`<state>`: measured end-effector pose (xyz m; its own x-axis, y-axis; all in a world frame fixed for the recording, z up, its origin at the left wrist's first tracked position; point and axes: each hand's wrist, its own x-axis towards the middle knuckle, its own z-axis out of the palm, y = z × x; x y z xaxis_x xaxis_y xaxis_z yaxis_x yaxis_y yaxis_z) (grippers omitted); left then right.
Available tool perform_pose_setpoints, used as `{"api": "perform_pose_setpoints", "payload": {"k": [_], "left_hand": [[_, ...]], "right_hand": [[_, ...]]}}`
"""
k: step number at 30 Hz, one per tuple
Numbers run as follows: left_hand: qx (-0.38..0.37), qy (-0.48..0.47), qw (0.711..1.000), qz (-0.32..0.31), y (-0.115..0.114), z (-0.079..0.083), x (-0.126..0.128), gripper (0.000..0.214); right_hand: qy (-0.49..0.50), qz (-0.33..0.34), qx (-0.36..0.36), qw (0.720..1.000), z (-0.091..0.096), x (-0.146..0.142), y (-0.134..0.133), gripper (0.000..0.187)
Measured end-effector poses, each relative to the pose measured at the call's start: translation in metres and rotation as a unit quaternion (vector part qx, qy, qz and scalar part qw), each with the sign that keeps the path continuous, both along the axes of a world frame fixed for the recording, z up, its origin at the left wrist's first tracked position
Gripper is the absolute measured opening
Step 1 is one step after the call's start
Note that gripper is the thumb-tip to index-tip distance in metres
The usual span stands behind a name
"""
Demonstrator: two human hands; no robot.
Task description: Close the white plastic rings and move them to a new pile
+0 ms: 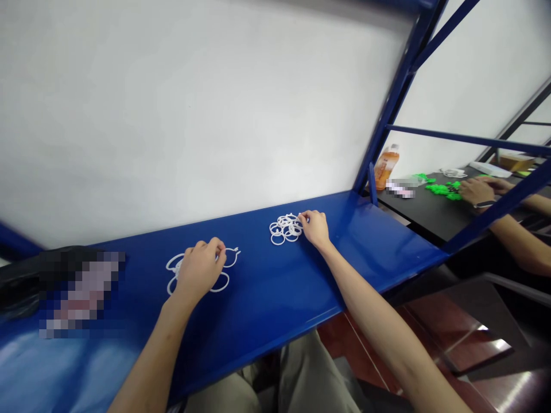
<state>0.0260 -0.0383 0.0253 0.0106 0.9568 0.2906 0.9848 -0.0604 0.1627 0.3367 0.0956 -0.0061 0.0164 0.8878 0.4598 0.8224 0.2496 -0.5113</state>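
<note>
My left hand (201, 267) is closed in a pinch on a thin white plastic ring (232, 264), whose small clasp end stands out to the right of the fingers. Under and around that hand lie more white rings (221, 283), partly covered by it. Farther right on the blue tabletop is a loose pile of several white rings (278, 238), some overlapping. My right hand (316, 228) reaches the right edge of this pile, thumb and fingertips pinched together on a white ring there. The fingers hide most of what they grip.
A white wall rises behind the blue table (267, 310). At the left lies a black bag (21, 287). Beyond the blue frame post (394, 92), another person's hands (477, 192) work over green pieces (445, 190) on a black table, near an orange drink bottle (385, 167).
</note>
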Motion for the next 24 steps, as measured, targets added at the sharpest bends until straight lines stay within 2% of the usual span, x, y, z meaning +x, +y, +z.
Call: {"api": "perform_pose_setpoints", "payload": {"k": [3, 6, 9, 12, 15, 19, 24], "left_hand": [[0.039, -0.047, 0.998, 0.009, 0.001, 0.000, 0.002, 0.017], [0.072, -0.094, 0.993, 0.001, 0.000, -0.001, 0.007, 0.022], [0.088, -0.087, 0.992, -0.018, -0.001, -0.003, 0.017, 0.029], [0.092, -0.062, 0.993, -0.028, -0.003, -0.006, 0.028, 0.030], [0.083, -0.052, 0.993, -0.057, -0.004, -0.010, 0.037, 0.025], [0.072, -0.057, 0.989, -0.114, -0.004, -0.015, 0.042, 0.025], [0.085, -0.065, 0.984, -0.145, -0.008, -0.015, 0.046, 0.030]], "right_hand": [[0.016, 0.007, 0.029, 0.999, 0.004, -0.003, -0.003, 0.027], [0.037, 0.049, 0.070, 0.996, 0.013, -0.012, -0.014, 0.026], [0.062, 0.157, 0.083, 0.982, 0.021, -0.031, -0.035, 0.023], [0.091, 0.321, 0.011, 0.943, 0.023, -0.054, -0.059, 0.021], [0.127, 0.408, -0.062, 0.902, 0.019, -0.072, -0.077, 0.030], [0.177, 0.432, -0.097, 0.879, 0.013, -0.080, -0.081, 0.022], [0.254, 0.429, -0.110, 0.860, 0.016, -0.075, -0.077, 0.013]]}}
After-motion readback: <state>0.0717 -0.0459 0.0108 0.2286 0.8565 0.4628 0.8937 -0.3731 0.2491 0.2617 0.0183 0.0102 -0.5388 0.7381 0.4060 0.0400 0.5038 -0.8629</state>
